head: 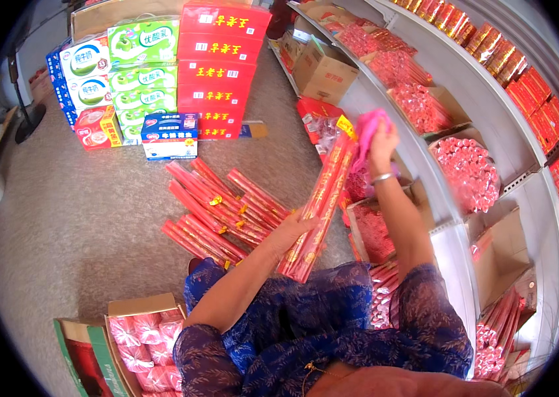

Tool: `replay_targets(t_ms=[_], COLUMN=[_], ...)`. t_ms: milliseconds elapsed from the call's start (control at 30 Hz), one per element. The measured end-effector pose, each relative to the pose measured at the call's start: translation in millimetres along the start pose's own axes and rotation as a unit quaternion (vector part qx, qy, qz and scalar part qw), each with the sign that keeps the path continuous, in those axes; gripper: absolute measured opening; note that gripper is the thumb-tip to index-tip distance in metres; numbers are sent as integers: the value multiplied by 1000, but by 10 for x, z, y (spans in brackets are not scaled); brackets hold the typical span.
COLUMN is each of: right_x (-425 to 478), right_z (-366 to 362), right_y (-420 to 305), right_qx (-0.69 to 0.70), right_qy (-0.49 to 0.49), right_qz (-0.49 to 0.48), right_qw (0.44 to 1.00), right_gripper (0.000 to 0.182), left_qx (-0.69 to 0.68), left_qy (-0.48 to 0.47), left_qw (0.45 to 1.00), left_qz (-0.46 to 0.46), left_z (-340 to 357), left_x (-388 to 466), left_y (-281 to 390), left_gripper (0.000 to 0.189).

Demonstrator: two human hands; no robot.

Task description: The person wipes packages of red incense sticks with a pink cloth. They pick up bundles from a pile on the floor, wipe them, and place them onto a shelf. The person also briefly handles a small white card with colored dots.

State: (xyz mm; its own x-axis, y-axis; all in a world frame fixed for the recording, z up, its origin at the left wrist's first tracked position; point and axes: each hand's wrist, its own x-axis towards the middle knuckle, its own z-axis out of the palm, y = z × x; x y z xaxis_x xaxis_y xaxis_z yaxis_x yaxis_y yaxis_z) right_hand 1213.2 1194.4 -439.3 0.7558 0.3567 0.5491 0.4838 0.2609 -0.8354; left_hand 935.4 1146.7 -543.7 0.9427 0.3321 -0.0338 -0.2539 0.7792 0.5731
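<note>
My left hand [299,228] is closed around a bundle of long red plastic-wrapped sticks [320,203] with gold printing, gripped near its lower half and tilted up to the right. A yellow tag [346,126] sits at its upper end. In my right hand [383,139], beside that upper end, is a bunched pink cloth [373,130]; whether it touches the sticks I cannot tell. Several similar red wrapped bundles [230,203] with yellow tags lie fanned out on the floor, left of my left hand.
Grey metal shelves [498,154] with red bundles curve along the right. Milk cartons [143,42] and red drink boxes [225,47] are stacked ahead. An open cardboard box [141,303] of pink-wrapped packs stands lower left, and a carton of red sticks [374,231] sits low by the shelves.
</note>
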Motion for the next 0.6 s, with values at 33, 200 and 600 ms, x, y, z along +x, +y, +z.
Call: replay_targets(t_ms=[33, 200, 600], right_x=[6, -333, -1746], right_z=[-146, -357, 27], right_y=[78, 613, -127], right_qx=[87, 399, 418], right_qy=[-12, -171, -192], right_qz=[62, 346, 366], right_qw=[994, 832, 809], right_gripper=[22, 35, 47], left_qx=[9, 62, 490], left_qy=[4, -33, 302], left_qw=[1000, 997, 775], left_qz=[5, 13, 259], left_z=[34, -18, -229], left_x=[-2, 130, 389], left_y=[18, -15, -107], left_gripper=[42, 41, 60])
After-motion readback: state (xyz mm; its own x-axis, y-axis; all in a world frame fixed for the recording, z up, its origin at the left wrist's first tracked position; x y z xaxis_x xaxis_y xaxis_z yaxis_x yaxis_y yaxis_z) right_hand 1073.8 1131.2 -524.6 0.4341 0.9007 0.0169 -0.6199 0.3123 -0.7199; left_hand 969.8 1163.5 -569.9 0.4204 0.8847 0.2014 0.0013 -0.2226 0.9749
